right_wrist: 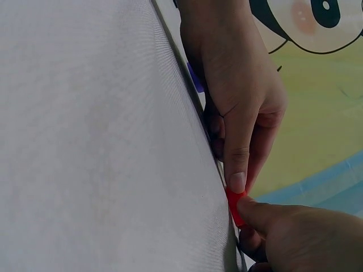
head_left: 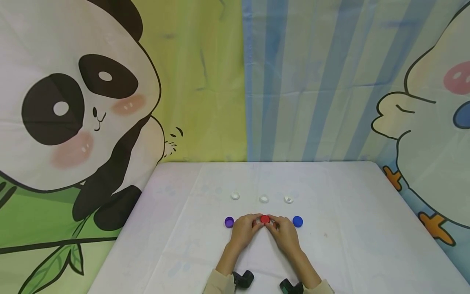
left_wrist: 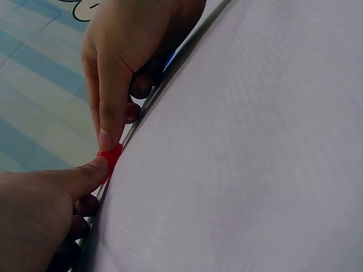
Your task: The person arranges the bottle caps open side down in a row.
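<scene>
A small round red cap [head_left: 264, 219] sits at the middle of the white table, between the fingertips of both hands. My left hand [head_left: 242, 232] pinches its left side with thumb and forefinger. From the right, my right hand [head_left: 285, 233] grips the opposite side the same way. In the left wrist view both thumbs press on the red cap [left_wrist: 113, 157], while the other fingers curl beneath. The right wrist view shows the red cap [right_wrist: 234, 205] with the thumbs at its two ends. Its underside is hidden.
A purple cap [head_left: 229, 222], hollow side up, lies left of the hands; a blue cap [head_left: 298, 221] lies to the right. Behind them stand three small white round pieces [head_left: 264, 199] in a row. Printed curtains hang beyond the white table's [head_left: 352, 245] back edge.
</scene>
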Tool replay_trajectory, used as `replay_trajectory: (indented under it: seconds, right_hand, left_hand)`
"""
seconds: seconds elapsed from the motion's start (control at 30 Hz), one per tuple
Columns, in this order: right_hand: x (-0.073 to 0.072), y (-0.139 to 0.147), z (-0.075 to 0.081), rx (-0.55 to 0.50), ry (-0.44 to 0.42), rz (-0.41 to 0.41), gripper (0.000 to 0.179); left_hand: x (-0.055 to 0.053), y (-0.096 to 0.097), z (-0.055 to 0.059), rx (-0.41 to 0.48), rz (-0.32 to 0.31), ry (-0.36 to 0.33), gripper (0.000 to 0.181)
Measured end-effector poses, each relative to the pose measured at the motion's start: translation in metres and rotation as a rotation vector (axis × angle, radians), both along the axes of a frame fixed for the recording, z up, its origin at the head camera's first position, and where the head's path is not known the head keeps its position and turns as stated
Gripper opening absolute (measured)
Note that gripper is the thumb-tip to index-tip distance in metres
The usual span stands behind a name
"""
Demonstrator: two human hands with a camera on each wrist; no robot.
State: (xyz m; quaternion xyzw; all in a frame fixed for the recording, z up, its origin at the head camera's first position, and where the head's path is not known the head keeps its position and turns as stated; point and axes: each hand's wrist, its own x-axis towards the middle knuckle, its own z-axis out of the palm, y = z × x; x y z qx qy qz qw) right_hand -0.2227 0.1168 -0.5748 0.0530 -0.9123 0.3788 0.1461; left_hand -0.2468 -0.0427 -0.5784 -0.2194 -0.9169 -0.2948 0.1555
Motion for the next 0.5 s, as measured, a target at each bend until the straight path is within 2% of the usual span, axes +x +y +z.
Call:
replay_trajectory:
  seconds: [0.3,0.5]
  right_hand:
    - [0.0009,0.0001,0.0013,0.015,0.036,-0.006,0.03]
    - [0.0029,-0.0002,0.0031,0.006,0.052,0.008,0.042]
  left_hand:
    - [0.0002,0.001,0.0008,-0.009,0.006,-0.007,0.028]
    - [0.0017,-0.0001,0.0016,-0.01,0.014,0.018,0.031]
